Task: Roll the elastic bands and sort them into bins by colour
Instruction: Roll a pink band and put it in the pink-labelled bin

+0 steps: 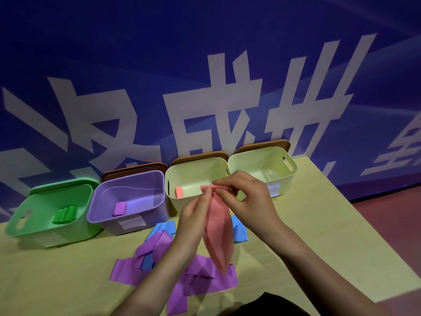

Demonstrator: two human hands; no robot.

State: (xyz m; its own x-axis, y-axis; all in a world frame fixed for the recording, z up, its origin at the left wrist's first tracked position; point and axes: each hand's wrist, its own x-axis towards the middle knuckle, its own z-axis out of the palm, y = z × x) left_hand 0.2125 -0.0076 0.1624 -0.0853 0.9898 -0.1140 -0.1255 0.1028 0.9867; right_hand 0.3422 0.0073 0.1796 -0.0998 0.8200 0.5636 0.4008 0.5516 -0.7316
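While both hands are pinching its top edge, pink band [216, 231] is hanging over table [296, 224]
Left hand [196, 213] and right hand [241, 192] are gripping it before cream bin [169, 179], purple bands [205, 279] lying below

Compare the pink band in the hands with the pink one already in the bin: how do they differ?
The pink band in the hands hangs long and mostly unrolled; the pink roll is a tight short bundle. The first is pinched at its top by the left hand and right hand; the second lies loose in the cream bin. Both share the same pink colour.
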